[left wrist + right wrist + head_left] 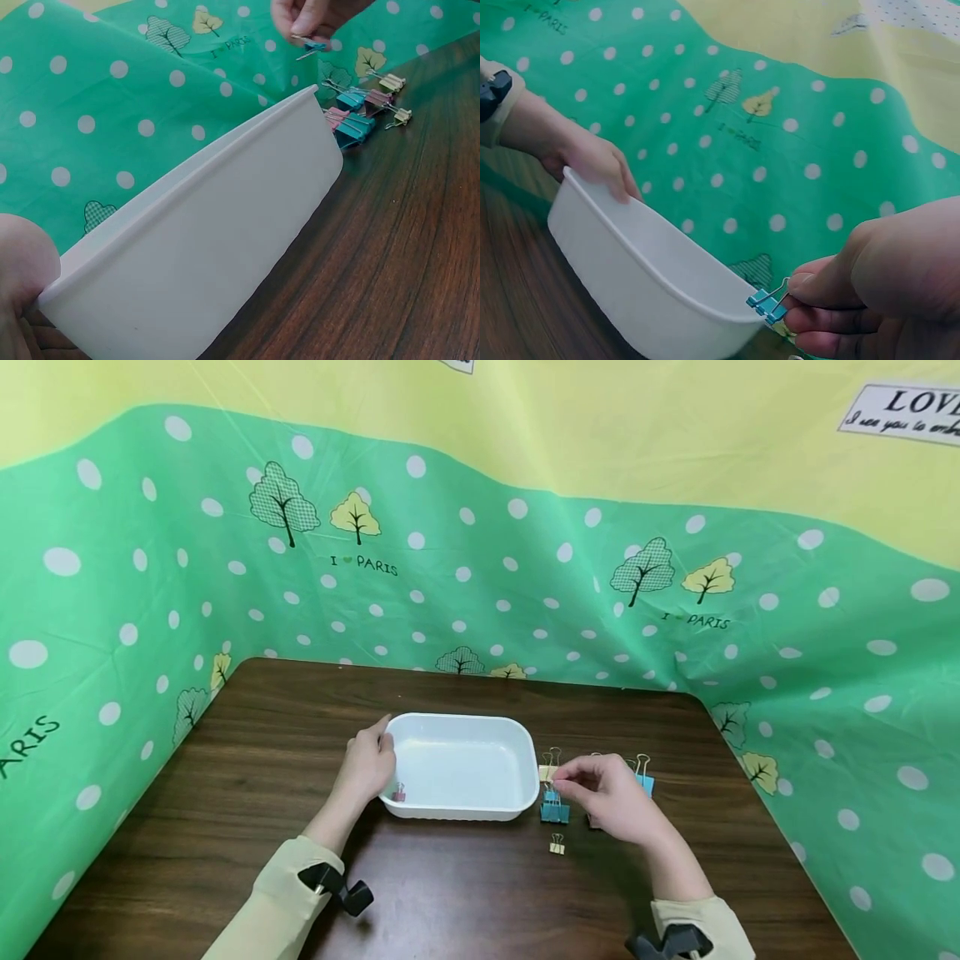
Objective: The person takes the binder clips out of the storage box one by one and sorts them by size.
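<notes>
At the left end of a white plastic tray (465,760), my left hand (371,764) grips the rim, its thumb over the edge. A small pink binder clip (399,792) lies inside the tray's near left corner. My right hand (611,793) is just off the tray's right end and pinches a small blue binder clip (766,306) by its wire handles, above the table. Beneath and beside this hand are a larger teal binder clip (555,812), a yellow one (547,773) and a blue one (645,784). The right hand partly hides other clips.
Nearer the front, a small yellow binder clip (557,846) lies on the dark wooden table (450,885). A pink clip (341,116) shows among the group in the left wrist view. Green and yellow patterned cloth (465,560) hangs behind and beside the table.
</notes>
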Demonstrator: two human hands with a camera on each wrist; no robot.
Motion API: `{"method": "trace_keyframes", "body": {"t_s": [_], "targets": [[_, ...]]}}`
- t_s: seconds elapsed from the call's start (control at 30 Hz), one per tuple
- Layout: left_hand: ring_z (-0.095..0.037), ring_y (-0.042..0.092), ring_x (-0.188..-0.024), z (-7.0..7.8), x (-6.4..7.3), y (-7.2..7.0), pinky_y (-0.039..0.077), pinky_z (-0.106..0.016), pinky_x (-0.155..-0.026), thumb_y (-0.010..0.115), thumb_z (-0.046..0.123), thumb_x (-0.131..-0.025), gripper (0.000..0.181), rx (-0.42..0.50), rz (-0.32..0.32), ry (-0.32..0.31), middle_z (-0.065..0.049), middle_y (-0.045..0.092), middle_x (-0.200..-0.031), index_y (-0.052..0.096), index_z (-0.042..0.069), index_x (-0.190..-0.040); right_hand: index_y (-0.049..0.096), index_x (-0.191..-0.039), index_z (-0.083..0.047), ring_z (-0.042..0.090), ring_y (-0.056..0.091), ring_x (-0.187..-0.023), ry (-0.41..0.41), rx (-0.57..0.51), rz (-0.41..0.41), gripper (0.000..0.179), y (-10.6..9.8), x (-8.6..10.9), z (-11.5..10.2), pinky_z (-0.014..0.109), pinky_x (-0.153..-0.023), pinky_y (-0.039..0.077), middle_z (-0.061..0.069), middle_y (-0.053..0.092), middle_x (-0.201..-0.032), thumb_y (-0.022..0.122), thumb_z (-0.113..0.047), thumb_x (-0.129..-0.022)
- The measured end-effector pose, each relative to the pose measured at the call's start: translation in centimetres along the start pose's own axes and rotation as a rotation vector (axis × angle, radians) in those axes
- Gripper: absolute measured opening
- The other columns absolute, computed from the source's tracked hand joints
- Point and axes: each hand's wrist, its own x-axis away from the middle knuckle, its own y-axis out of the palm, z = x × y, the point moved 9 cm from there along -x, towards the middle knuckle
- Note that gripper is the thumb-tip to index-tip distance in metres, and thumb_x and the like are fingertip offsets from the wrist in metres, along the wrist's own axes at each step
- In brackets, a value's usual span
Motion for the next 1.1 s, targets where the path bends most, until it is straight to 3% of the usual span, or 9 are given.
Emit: {"method": "trace_keyframes", "body": {"t_s": [0.1,0.27,0.53,0.87,1.1], "targets": [[-0.043,0.045,-0.143,0.0,0.0,0.0,0.034,-0.058,-0.118,0.038,0.019,-0.113,0.051,0.000,0.000,0.002,-0.027,0.049,-0.155,0.044,0.002,-0.161,0.077,-0.101,0.000,0.020,0.055,-0.051,0.039,-0.017,-0.001,0.006,-0.7,1.0,0.9,0.032,-0.047,0.051,0.014,0.069,-0.082,0.073,-0.005,-0.100],[-0.044,0.044,-0.144,0.0,0.0,0.0,0.034,-0.059,-0.118,0.038,0.018,-0.112,0.051,0.002,0.000,0.000,-0.027,0.049,-0.155,0.044,0.002,-0.161,0.078,-0.100,0.003,0.017,0.067,-0.065,0.033,0.027,0.046,0.006,-2.2,2.4,1.9,0.034,-0.059,0.059,0.013,0.074,-0.093,0.075,-0.002,-0.098],[-0.044,0.043,-0.144,0.0,0.0,0.0,0.033,-0.059,-0.118,0.038,0.018,-0.112,0.051,-0.003,-0.003,-0.004,-0.027,0.049,-0.156,0.043,0.002,-0.161,0.079,-0.096,-0.009,0.013,0.059,-0.068,0.035,0.133,0.081,0.007,-3.5,4.0,3.3,0.028,-0.058,0.048,0.003,0.069,-0.079,0.076,-0.003,-0.097],[-0.043,0.043,-0.145,0.0,0.0,0.1,0.034,-0.059,-0.118,0.038,0.019,-0.113,0.051,-0.008,-0.006,-0.011,-0.027,0.049,-0.156,0.043,0.002,-0.161,0.080,-0.093,-0.014,0.012,0.056,-0.070,0.083,0.189,0.086,0.011,-4.0,5.4,5.6,0.029,-0.058,0.047,-0.004,0.072,-0.085,0.076,-0.003,-0.097],[-0.043,0.044,-0.144,0.1,0.1,0.0,0.035,-0.058,-0.117,0.038,0.019,-0.113,0.051,-0.005,-0.001,-0.009,-0.026,0.049,-0.155,0.044,0.003,-0.161,0.080,-0.095,-0.010,0.012,0.055,-0.071,0.123,0.170,0.066,0.007,-4.1,6.0,6.7,0.029,-0.058,0.048,-0.003,0.073,-0.086,0.078,-0.004,-0.095]]}}
